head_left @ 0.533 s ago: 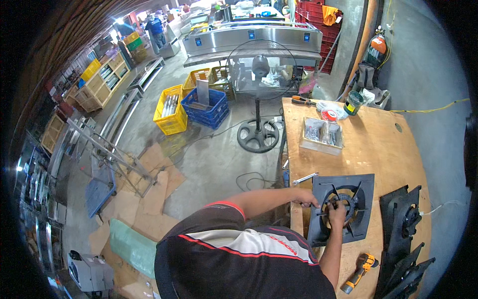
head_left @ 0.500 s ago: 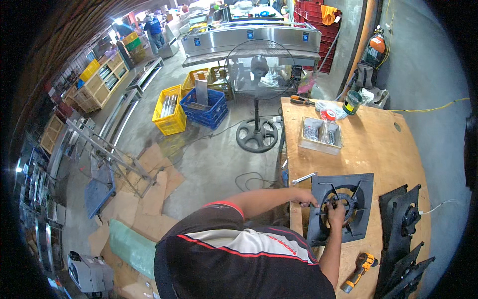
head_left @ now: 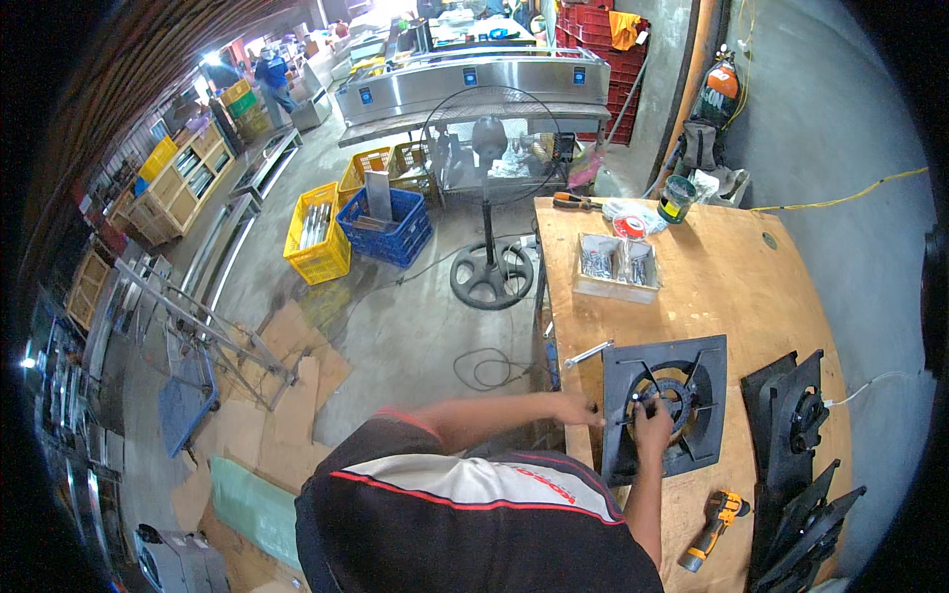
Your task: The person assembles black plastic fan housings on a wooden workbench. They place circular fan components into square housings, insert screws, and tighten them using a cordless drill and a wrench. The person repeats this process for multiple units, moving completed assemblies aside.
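A square black gas-stove top (head_left: 714,376) with a round burner ring and radiating pan supports lies near the left edge of the wooden table. My right hand (head_left: 652,431) reaches over its ring, fingers pinched together. Whatever they hold is too small to name; a small pale spot shows beside the fingertips. At the stove top's left edge is my left hand (head_left: 579,408), its fingers curled together and their contents hidden. A combination wrench (head_left: 590,354) lies just beyond that hand. Nearer me, to the right of the stove top, rests an orange and black cordless drill (head_left: 714,532).
On the wooden table (head_left: 692,308), a divided box (head_left: 617,287) holds metal fasteners. A green can (head_left: 676,199), tape and a screwdriver stand behind it. More black stove tops (head_left: 791,425) are stacked at right. A pedestal fan (head_left: 488,262) and plastic crates (head_left: 390,247) occupy the floor.
My left hand has drawn back leftward from the burner ring to the stove top's edge. My right hand stays at the ring. The whole view has shifted slightly.
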Demonstrator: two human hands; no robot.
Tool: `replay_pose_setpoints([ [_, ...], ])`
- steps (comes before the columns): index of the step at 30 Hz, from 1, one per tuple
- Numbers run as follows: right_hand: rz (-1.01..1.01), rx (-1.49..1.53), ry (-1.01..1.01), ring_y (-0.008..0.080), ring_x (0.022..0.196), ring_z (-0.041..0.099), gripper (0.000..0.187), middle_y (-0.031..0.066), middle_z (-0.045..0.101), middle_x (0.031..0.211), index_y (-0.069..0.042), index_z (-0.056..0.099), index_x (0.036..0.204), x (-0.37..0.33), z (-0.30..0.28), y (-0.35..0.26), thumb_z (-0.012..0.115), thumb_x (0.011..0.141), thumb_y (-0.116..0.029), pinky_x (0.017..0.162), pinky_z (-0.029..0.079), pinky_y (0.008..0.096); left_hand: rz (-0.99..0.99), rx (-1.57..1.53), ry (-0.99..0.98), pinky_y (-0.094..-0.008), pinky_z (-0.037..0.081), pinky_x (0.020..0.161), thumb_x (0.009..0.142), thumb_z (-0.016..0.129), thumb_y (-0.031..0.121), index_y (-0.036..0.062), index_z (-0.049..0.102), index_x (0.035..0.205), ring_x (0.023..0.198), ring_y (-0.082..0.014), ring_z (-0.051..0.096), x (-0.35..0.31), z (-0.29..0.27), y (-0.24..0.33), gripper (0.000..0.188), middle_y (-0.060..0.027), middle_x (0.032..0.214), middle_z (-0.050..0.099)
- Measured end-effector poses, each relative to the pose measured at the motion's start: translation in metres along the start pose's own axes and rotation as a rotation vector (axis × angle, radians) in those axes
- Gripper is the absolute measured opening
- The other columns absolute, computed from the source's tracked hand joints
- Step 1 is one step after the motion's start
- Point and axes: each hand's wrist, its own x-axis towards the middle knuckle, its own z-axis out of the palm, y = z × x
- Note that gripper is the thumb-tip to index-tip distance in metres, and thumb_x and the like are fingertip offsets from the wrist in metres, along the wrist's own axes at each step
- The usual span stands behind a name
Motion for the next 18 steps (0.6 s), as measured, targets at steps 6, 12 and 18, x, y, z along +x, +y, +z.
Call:
replay_pose_setpoints([
  [6, -0.126, 0.057, -0.050, 0.0375, 0.093, 0.063, 0.020, 0.0190, 0.065, 0.097, -0.001, 0.067, 0.097, -0.051, -0.026, -0.023, 0.073, 0.083, -0.014, 0.081, 0.050, 0.0433, -0.199, -0.733, -0.097, -0.0331, 0.052, 0.071, 0.103, 0.049, 0.026, -0.0001, 0.058, 0.127, 0.085, -0.0186, 0.063, -0.065, -0.049, 0.106, 0.037, -0.0111, 0.089, 0.064],
  [12, -0.269, 0.188, -0.022, 0.0354, 0.103, 0.062, 0.034, 0.0172, 0.062, 0.113, -0.005, 0.066, 0.112, -0.058, -0.033, -0.077, 0.077, 0.081, -0.013, 0.089, 0.050, 0.0423, -0.017, -0.872, 0.241, -0.0291, 0.049, 0.083, 0.105, 0.045, 0.013, 0.0029, 0.056, 0.135, 0.095, -0.0146, 0.059, -0.050, -0.047, 0.144, 0.033, -0.0055, 0.108, 0.064],
  [18, -0.209, 0.100, 0.119, 0.0365, 0.116, 0.057, 0.036, 0.0180, 0.058, 0.127, -0.014, 0.072, 0.119, -0.057, -0.038, -0.049, 0.076, 0.083, -0.020, 0.099, 0.047, 0.0425, 0.008, -0.830, 0.264, -0.0357, 0.044, 0.100, 0.106, 0.045, 0.019, 0.0039, 0.057, 0.135, 0.115, -0.0200, 0.057, -0.032, -0.038, 0.165, 0.035, -0.0089, 0.125, 0.064],
])
